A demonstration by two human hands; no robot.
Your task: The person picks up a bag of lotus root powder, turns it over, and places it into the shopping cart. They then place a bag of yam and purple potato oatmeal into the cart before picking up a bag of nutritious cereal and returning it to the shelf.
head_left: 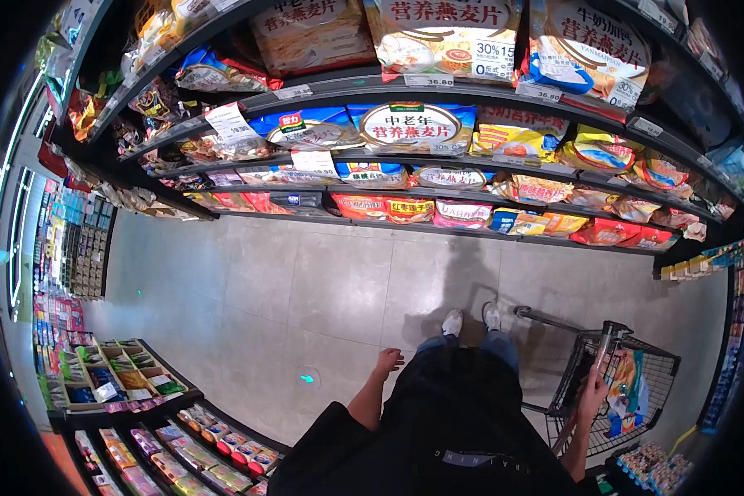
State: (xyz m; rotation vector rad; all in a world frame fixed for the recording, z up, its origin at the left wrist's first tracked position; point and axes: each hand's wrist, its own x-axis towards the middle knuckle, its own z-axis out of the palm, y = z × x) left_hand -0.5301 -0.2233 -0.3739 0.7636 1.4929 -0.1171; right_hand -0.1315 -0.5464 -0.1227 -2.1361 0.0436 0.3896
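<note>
My right hand (pixel 591 393) is closed round the handle (pixel 607 347) of a wire shopping cart (pixel 663 388) at my right side. Inside the cart lies a teal, white and orange package (pixel 632 384); its kind is hard to make out. My left hand (pixel 390 360) hangs beside my body over the floor, fingers loosely bent, with nothing seen in it. Ahead of me, bags of oatmeal (pixel 413 128) stand in rows on the shelves, out of reach of either hand.
Curved dark shelves (pixel 372 84) with price tags run across the front. Grey tiled floor (pixel 339 281) lies between them and my feet. Behind me to the left are a low display of boxed goods (pixel 215 442) and a divided bin (pixel 116 372). More stocked shelves (pixel 732 355) stand at the right.
</note>
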